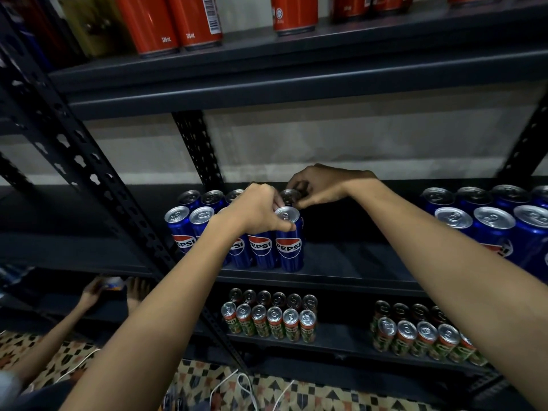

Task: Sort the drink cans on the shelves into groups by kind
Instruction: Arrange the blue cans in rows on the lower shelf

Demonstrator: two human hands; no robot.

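Observation:
A cluster of blue Pepsi cans (261,247) stands on the middle shelf (355,271). My left hand (255,209) grips the top rim of the rightmost front Pepsi can (290,247). My right hand (320,185) reaches over it and pinches the top of a can in the back row (289,195). A second group of blue cans (489,221) stands at the right of the same shelf. Red cans (175,22) stand on the top shelf, and green and red cans (269,318) fill the bottom shelf in two groups.
Black perforated uprights (89,173) frame the shelves. Another person's hands (112,287) hold something at the lower left shelf. White cables (243,384) lie on the patterned floor. A bare stretch of middle shelf lies between the two blue groups.

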